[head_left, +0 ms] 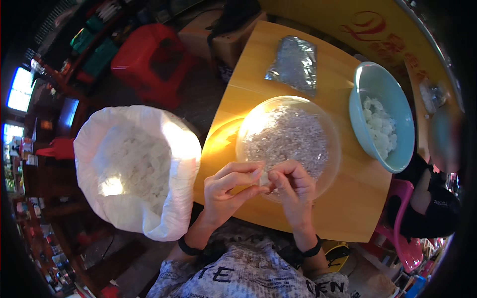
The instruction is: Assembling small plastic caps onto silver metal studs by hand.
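Note:
Over the near edge of a round clear bowl (334, 149), my two hands meet at the fingertips. My left hand (229, 191) pinches a small whitish translucent piece (264, 178) between thumb and fingers. From the other side my right hand (296, 191) is closed in a pinch at the same piece. Its exact kind is too small to make out. Many tiny clear, glittering pieces (290, 134) fill the bowl. To the left stands a white woven sack (181, 184) with its mouth wide, holding a heap of translucent pieces (141, 169).
A light blue basin (358, 111) with whitish clumps (380, 126) is on the wooden table (238, 107) at the right. Beyond the bowl lies a shiny clear bag (294, 64). A red stool (149, 64) is at far left. Another person (430, 203) sits by a pink chair (397, 218).

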Demonstrator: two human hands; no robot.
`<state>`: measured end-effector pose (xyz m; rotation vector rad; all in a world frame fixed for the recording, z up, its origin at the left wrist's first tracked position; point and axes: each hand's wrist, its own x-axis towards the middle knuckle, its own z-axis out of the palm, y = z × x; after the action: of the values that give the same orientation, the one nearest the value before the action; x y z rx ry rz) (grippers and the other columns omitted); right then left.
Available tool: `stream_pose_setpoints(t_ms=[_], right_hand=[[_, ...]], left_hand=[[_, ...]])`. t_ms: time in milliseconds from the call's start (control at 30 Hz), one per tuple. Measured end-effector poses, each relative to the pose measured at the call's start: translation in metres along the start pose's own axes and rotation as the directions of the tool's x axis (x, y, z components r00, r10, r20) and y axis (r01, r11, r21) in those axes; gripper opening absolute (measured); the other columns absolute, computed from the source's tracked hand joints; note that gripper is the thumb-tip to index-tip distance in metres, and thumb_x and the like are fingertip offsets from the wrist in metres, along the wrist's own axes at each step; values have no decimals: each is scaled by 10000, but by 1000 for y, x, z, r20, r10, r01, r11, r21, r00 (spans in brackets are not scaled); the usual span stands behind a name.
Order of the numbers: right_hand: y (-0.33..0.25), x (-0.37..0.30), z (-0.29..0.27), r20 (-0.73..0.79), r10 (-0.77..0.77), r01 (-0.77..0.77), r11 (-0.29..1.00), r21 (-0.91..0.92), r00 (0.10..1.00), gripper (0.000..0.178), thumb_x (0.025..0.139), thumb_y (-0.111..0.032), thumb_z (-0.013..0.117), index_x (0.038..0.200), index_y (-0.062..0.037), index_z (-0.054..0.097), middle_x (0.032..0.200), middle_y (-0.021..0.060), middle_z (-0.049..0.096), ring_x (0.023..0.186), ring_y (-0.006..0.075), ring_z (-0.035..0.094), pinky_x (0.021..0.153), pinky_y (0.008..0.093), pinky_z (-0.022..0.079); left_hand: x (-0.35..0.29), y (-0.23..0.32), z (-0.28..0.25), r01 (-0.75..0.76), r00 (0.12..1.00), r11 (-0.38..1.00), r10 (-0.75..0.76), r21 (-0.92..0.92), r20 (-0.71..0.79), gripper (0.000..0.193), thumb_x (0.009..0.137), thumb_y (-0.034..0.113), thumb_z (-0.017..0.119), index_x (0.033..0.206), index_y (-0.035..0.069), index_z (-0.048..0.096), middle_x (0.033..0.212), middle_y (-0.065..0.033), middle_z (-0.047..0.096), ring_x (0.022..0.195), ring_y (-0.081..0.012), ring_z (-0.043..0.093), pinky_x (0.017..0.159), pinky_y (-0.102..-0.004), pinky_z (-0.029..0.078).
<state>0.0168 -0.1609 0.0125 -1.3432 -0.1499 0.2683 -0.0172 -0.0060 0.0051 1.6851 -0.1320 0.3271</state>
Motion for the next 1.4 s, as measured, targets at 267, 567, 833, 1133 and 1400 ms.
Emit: stream_pose_setpoints(t_ms=[267,567,833,1133,1400], right_hand=[[-15,-1,-2,35,89,-91,993,74,995,79,871,-47,613,930,0,590,865,46,605,723,81,594,624,200,501],[-95,29,-107,-360,-321,41,794,-607,876,114,808,-9,625,922,-16,633,865,20,614,702,94,581,623,220,479],[-101,82,-379,-345,-192,-335,81,-939,919,255,892,-267,572,1040,-63,608,892,-9,618,747,83,561,563,208,414],[-103,59,-212,-273,-371,-160,307,-938,888,263,911,-209,553,1118,-51,591,1011,59,624,855,128,578,689,271,467],[-4,67,-80,598,-113,605,250,-756,793,288,772,-100,651,1048,-51,583,879,90,600,711,158,524,629,282,444]], left_hand=[[-3,4,6,-75,994,997,76,15,-73,312,672,-10,769,954,41,648,1070,-151,632,946,-245,633,789,-316,532],[-26,87,-62,97,942,850,90,518,-325,430,716,71,738,1118,19,595,1140,-167,593,1084,-320,552,876,-365,488],[-80,28,-171,489,871,297,-222,820,-439,359,783,164,664,1096,29,550,1065,-161,572,957,-347,570,796,-394,459],[-20,-9,-139,321,946,726,-216,609,-241,367,793,125,644,1140,37,563,1142,-140,588,1008,-312,583,860,-369,467],[-31,-37,-140,57,967,862,78,504,-243,297,746,61,579,1040,22,606,977,-204,631,912,-341,613,794,-347,492]])
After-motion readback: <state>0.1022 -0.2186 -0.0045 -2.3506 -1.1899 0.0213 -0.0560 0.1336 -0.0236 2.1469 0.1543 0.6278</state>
